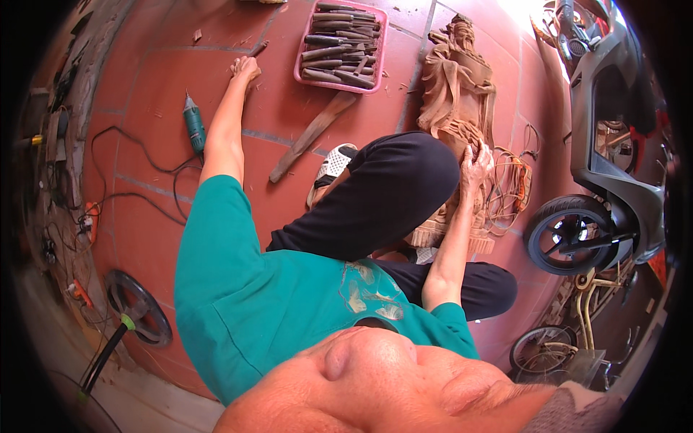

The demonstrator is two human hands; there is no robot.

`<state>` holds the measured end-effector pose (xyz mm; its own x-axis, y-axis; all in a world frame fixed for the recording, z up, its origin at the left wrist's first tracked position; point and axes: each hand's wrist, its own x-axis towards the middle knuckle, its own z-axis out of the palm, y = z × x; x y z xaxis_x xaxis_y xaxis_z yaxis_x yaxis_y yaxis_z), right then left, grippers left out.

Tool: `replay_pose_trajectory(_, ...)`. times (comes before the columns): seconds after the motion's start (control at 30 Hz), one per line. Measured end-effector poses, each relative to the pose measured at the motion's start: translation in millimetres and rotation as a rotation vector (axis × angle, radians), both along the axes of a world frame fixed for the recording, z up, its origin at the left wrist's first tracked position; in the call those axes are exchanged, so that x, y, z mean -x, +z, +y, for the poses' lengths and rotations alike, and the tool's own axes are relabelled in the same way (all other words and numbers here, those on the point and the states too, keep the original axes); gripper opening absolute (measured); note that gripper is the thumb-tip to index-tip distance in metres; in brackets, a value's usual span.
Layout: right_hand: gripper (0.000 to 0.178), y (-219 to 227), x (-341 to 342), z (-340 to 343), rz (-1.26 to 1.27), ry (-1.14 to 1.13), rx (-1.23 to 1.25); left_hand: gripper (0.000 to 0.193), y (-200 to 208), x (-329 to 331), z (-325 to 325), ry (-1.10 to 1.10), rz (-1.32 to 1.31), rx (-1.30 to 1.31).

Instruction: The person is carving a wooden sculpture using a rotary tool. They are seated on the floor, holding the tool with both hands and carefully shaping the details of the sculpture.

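Bending over my own green shirt [253, 303] and dark trousers [368, 195], I have my right hand [476, 166] laid on the lower half of a carved wooden figure [462, 94], its fingers slightly apart and not closed around it. The figure lies lengthwise on the red tiled floor [144, 86] beside my raised knee, its head pointing away from me. My white sandal [334, 164] rests on the tiles left of the carving; an orange block [523, 189] lies near its right side.

A long piece of wood [310, 138] slants across the tiles toward a pink basket [339, 86] heaped with dark-handled tools [332, 52]. Beyond a green power tool [193, 123] with a black cord, my left hand [245, 68] is down near the floor; its fingers curl beside a small dark tool [259, 48], though I cannot tell whether they grip it.

Grout lines divide the tiles, dotted with wood chips [197, 35]. A dark scooter [624, 195] and a bicycle [545, 350] stand at the right; clutter [65, 159] lines the left side.
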<state>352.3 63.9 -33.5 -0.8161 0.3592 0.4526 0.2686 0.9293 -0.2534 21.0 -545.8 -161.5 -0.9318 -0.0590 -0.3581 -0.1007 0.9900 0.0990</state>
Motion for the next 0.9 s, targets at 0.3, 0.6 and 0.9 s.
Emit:
replay_pose_trajectory(0.3,0.047,0,1,0,-0.003,-0.04,0.009,0.043,-22,28,-11,0.063,-0.125,-0.054)
replay_pose_trajectory(0.6,0.046,-2,0,-2,0.001,-0.042,0.017,0.04,30,36,40,-0.119,0.562,-0.115)
replay_pose_trajectory(0.9,0.045,-2,1,2,0.024,0.005,0.021,0.038,86,32,120,-0.392,0.689,-0.418)
